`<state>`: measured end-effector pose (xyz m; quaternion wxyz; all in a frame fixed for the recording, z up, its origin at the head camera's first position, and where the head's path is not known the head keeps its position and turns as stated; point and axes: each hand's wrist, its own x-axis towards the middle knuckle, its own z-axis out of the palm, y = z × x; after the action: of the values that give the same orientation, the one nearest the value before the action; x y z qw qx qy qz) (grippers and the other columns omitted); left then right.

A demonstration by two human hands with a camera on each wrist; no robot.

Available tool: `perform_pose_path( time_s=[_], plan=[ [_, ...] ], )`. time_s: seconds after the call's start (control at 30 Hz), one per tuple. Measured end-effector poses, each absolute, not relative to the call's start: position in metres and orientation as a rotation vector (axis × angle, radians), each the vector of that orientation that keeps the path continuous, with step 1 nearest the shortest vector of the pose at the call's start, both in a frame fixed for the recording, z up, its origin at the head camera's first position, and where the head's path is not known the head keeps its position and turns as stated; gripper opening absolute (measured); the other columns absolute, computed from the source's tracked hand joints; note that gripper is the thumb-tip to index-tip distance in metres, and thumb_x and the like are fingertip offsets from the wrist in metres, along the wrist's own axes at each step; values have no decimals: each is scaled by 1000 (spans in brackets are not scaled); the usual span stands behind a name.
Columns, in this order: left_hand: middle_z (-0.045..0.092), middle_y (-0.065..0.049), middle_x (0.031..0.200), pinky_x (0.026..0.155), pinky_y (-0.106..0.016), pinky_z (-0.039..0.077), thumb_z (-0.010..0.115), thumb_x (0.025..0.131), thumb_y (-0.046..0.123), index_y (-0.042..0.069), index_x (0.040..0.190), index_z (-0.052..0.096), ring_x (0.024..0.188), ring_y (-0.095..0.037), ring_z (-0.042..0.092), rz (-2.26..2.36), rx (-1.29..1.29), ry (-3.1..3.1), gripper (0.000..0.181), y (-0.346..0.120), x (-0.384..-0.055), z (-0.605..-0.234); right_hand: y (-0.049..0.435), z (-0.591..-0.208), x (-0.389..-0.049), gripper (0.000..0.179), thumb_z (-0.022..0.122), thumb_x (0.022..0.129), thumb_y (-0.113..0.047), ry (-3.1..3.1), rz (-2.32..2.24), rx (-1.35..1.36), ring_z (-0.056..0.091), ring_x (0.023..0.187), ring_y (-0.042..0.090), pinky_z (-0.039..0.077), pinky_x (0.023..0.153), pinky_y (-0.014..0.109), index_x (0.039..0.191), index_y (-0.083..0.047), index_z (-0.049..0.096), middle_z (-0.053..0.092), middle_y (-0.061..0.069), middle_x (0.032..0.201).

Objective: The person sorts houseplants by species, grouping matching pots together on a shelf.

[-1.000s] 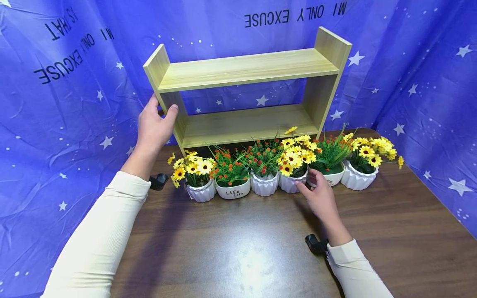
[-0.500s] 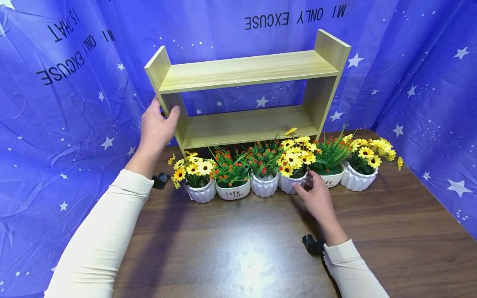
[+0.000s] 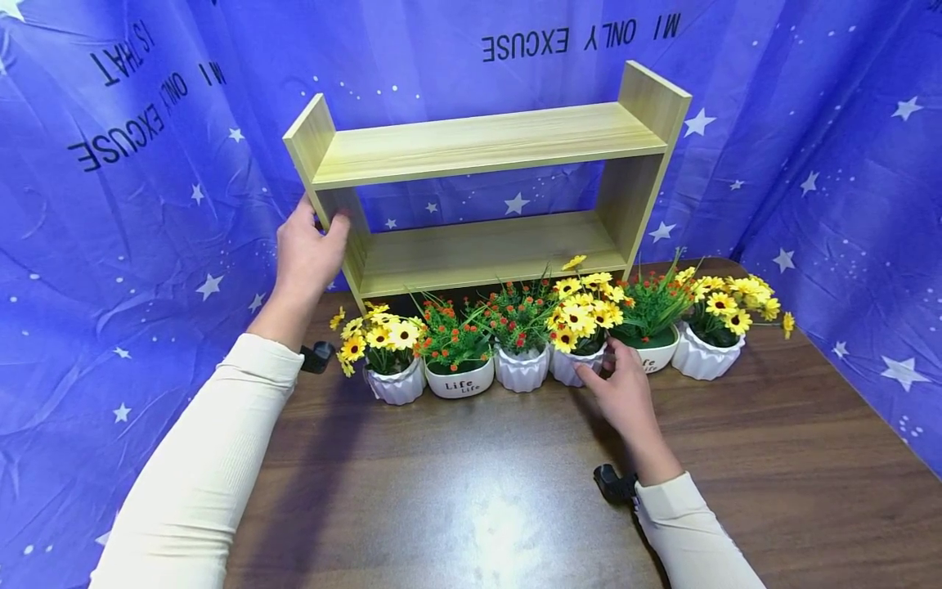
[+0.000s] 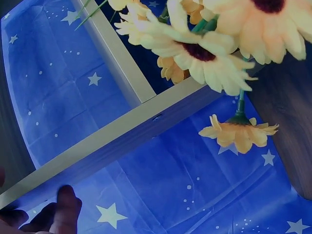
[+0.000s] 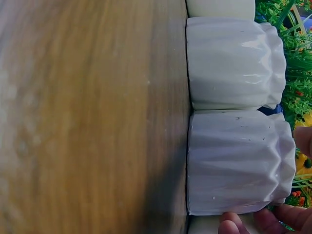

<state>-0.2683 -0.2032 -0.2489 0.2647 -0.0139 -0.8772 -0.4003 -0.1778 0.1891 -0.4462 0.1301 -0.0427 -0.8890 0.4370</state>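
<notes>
Left of centre in the head view, the left hand (image 3: 311,255) grips the side of a wooden shelf (image 3: 486,147), thumb inside, fingers outside. Right of centre, the right hand (image 3: 625,394) holds a white pot (image 3: 572,368) of yellow flowers (image 3: 581,315), fingers bent round it, on the desk (image 3: 412,491) beside other potted plants (image 3: 458,379).

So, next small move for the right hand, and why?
Probably close the right hand firmly on the fluted white pot of yellow daisies before lifting. The fingers are at the pot's right side, the pot stands flat on the wood-grain table against a fluted neighbour, and the left hand holds the wooden shelf.
</notes>
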Motion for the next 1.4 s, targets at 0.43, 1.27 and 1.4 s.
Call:
perform_pose_path(
  time_s=[0.43, 1.27, 1.4],
  plan=[
    [65, -23, 121, 91, -50, 48, 47, 98, 18, 6, 129, 58, 107, -38, 63, -1028, -19, -2357, 35, -201, -269, -254, 182, -449, -178, 69, 75, 84, -17, -2537, 1267, -208, 53, 102, 38, 43, 91, 49, 138, 13, 44, 49, 26, 116],
    [61, -24, 129, 99, -51, 45, 44, 101, 22, 6, 135, 50, 119, -41, 58, -1005, 14, -2468, 38, -207, -269, -253, 155, -457, -184, 92, 83, 76, -21, -2326, 1458, -395, 36, 132, 42, 27, 112, 49, 144, 9, 29, 36, 29, 139],
    [61, -24, 129, 99, -52, 46, 44, 101, 21, 6, 134, 51, 119, -41, 58, -997, -9, -2475, 37, -209, -269, -253, 153, -457, -184, 94, 83, 77, -22, -2310, 1509, -427, 38, 134, 42, 28, 112, 50, 147, 6, 27, 38, 29, 143]
  ],
)
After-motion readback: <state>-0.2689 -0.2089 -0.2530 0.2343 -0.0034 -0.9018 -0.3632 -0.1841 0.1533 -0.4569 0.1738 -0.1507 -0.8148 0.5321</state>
